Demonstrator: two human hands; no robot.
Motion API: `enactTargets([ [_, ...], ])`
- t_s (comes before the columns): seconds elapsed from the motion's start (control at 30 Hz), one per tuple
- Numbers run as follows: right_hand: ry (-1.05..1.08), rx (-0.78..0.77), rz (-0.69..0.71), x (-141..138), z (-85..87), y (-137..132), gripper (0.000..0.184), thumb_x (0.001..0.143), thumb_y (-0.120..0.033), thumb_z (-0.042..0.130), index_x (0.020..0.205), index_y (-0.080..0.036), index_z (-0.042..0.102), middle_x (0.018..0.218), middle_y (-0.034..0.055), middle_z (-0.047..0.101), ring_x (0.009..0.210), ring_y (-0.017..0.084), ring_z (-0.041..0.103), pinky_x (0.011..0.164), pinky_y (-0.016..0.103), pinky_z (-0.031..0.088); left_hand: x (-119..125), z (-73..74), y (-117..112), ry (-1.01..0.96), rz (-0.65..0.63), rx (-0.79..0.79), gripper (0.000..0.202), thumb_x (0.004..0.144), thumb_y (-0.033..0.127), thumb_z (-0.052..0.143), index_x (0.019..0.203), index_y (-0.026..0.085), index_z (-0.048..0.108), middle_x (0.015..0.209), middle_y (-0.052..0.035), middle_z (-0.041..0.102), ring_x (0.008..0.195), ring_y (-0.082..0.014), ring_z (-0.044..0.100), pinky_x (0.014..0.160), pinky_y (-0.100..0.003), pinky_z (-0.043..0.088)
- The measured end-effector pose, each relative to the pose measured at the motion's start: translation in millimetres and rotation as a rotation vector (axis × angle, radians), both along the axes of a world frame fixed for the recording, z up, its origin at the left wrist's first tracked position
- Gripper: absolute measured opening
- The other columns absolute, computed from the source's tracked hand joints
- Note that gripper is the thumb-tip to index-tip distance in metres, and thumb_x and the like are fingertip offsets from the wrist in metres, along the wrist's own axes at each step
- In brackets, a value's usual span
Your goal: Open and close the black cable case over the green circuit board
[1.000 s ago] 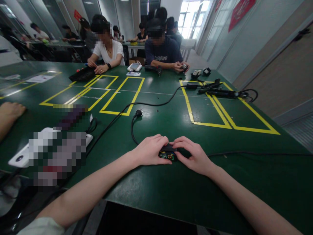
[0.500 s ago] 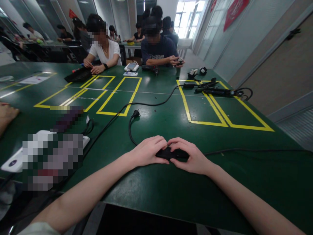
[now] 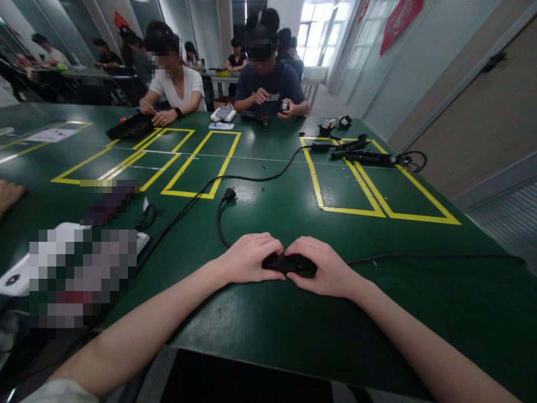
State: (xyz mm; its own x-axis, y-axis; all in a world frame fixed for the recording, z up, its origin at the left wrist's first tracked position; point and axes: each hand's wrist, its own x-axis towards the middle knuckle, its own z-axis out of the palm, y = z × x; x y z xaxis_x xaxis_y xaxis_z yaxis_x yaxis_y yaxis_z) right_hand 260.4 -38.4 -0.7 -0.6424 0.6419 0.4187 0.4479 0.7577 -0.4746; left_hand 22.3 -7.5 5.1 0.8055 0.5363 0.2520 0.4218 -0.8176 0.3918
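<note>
A black power adapter (image 3: 277, 262) lies low over the green table in front of me, held between both hands. My left hand (image 3: 251, 258) is closed round its left part, thumb along the near side. My right hand (image 3: 325, 266) curls over its right end, fingertips and thumb pressed to it. The fingers of both hands nearly meet in the middle and hide much of the adapter. From the left side a short cord (image 3: 218, 221) curves away to a black mains plug (image 3: 230, 194). A thin black cable (image 3: 403, 256) runs off rightward from behind my right hand.
Yellow tape outlines (image 3: 213, 196) mark the green table (image 3: 268, 330). Another long black cable (image 3: 255, 179) crosses it toward a bundle of black cables (image 3: 364, 154). Blurred-out items and a white device (image 3: 12, 280) lie at left. Two co-workers sit opposite, handling small items.
My hands keep their grip on the adapter, almost unmoved; the view shifts slightly. Across the table, the co-worker in the dark shirt has lifted one hand away from the small item.
</note>
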Motion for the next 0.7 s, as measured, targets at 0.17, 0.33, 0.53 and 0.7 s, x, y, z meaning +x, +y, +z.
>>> enactTargets([
  [0.17, -0.055, -0.037, -0.015, -0.2, -0.7, 0.8, 0.023, 0.083, -0.022, 0.069, 0.102, -0.022, 0.057, 0.095, 0.0064, 0.068, 0.083, 0.021, 0.064, 0.071, 0.032, 0.049, -1.2, 3.1, -0.9, 0.024, 0.005, 0.016, 0.031, 0.097, 0.048, 0.066, 0.106, 0.019, 0.059, 0.094, -0.0041, 0.068, 0.084, -0.0202, 0.066, 0.073, -0.029, 0.048],
  [0.33, -0.133, -0.002, -0.073, -2.6, -4.6, 1.8, 0.024, 0.08, -0.019, 0.067, 0.102, -0.02, 0.059, 0.091, 0.0066, 0.069, 0.081, 0.022, 0.065, 0.072, 0.033, 0.05, 0.4, 5.7, -3.0, 0.071, 0.024, -0.006, 0.031, 0.088, 0.035, 0.073, 0.109, 0.019, 0.057, 0.1, -0.0051, 0.071, 0.09, -0.0225, 0.069, 0.076, -0.031, 0.051],
  [0.53, -0.229, 0.012, -0.086, 0.7, -8.6, 4.4, 0.018, 0.094, -0.027, 0.064, 0.11, -0.018, 0.063, 0.093, 0.0083, 0.073, 0.082, 0.023, 0.069, 0.072, 0.034, 0.051, -0.9, 5.2, -0.2, 0.176, 0.058, 0.02, 0.02, 0.094, 0.033, 0.065, 0.108, 0.019, 0.059, 0.097, -0.0039, 0.074, 0.086, -0.0223, 0.073, 0.072, -0.029, 0.051],
  [0.7, -0.233, 0.086, -0.036, 1.4, -3.3, 3.8, 0.02, 0.103, -0.035, 0.056, 0.106, -0.017, 0.065, 0.088, 0.0084, 0.072, 0.077, 0.021, 0.066, 0.069, 0.032, 0.047, -4.7, 6.6, 2.1, 0.184, -0.024, 0.065, 0.019, 0.099, 0.036, 0.061, 0.106, 0.017, 0.063, 0.093, -0.0038, 0.075, 0.08, -0.0203, 0.072, 0.066, -0.026, 0.047],
])
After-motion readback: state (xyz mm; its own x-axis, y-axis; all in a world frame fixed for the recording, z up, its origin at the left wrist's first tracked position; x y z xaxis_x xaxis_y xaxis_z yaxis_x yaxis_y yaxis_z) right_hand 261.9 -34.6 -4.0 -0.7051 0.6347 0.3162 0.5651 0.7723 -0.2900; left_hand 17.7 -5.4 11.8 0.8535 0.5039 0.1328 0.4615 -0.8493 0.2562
